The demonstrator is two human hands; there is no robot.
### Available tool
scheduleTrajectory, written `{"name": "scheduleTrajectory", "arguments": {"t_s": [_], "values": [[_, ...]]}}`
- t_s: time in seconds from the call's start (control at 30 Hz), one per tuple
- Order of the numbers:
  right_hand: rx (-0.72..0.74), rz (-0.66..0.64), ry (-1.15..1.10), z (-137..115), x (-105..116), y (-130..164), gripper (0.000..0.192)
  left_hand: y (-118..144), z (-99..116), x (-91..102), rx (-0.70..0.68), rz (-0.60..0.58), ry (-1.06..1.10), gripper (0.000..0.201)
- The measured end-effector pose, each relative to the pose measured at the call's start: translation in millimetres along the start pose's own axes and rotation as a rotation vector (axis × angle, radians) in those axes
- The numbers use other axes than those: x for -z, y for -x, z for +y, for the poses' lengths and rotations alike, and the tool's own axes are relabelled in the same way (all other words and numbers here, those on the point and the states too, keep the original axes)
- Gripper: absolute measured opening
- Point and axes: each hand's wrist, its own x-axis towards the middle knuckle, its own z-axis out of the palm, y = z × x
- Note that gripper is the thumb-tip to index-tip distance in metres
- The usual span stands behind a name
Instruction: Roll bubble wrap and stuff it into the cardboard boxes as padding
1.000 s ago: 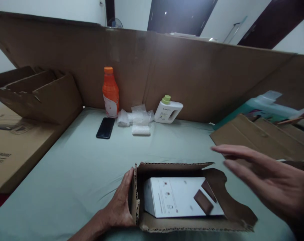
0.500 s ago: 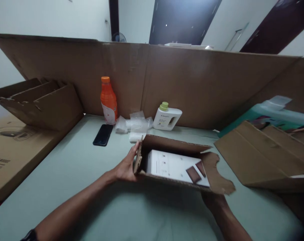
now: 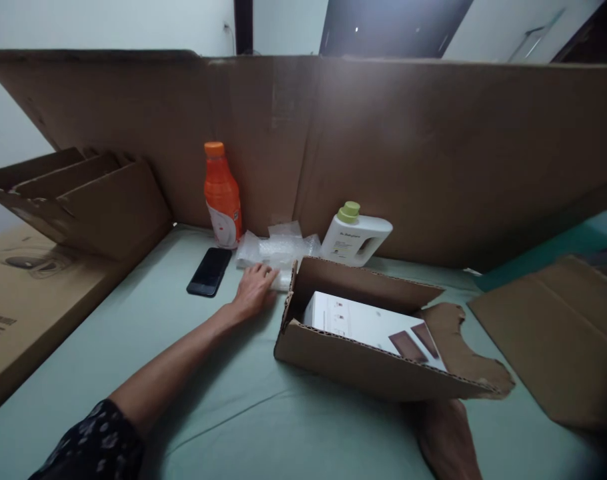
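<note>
An open cardboard box (image 3: 353, 363) with a torn flap at its right end holds a white printed carton (image 3: 368, 323). My right hand (image 3: 446, 430) reaches under the box's near right side and supports it; its fingers are hidden there. My left hand (image 3: 256, 290) is off the box, fingers stretched out and palm down at the near edge of the folded bubble wrap (image 3: 278, 252). Nothing shows in its grasp, and I cannot tell whether the fingertips press on the wrap. A black phone (image 3: 209, 272) lies left of this hand.
Along the back cardboard wall (image 3: 408, 153) stand an orange bottle (image 3: 222, 193) and a white jug with a green cap (image 3: 356, 237). Divided cardboard boxes flank the green-covered table, one at left (image 3: 118, 207) and one at right (image 3: 548, 333), with a teal container (image 3: 548, 247) behind.
My left hand has let go of the box's left end and moved up to the bubble wrap. The box has come down and tipped more upright, my right hand still at its near side.
</note>
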Motion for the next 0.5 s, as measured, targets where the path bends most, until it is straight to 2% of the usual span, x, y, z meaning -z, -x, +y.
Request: {"name": "scheduleTrajectory", "arguments": {"t_s": [0.1, 0.17, 0.23, 0.37, 0.4, 0.43, 0.5], "values": [[-0.060, 0.088, 0.010, 1, 1, -2, 0.049, -5, 5, 0.5, 0.068, 0.064, 0.012, 0.014], [-0.074, 0.118, -0.030, 3, 0, -4, 0.046, 15, 2, 14.0, 0.126, 0.116, 0.047, 0.011], [-0.071, 0.109, -0.080, 4, 0, -6, 0.044, 51, -4, 32.7, 0.186, 0.156, 0.098, 0.015], [-0.081, 0.005, -0.200, -7, 5, 2, 0.049, 147, -11, 59.4, 0.261, 0.234, 0.199, 0.008], [-0.085, -0.034, -0.223, -12, 9, 7, 0.052, 171, -11, 62.6, 0.248, 0.226, 0.232, 0.009], [-0.088, -0.076, -0.232, -16, 14, 14, 0.055, 192, -9, 65.3, 0.207, 0.163, 0.250, 0.012], [-0.085, -0.148, -0.198, -26, 26, 27, 0.058, 225, -4, 72.5, 0.076, -0.055, 0.269, 0.023]]}}
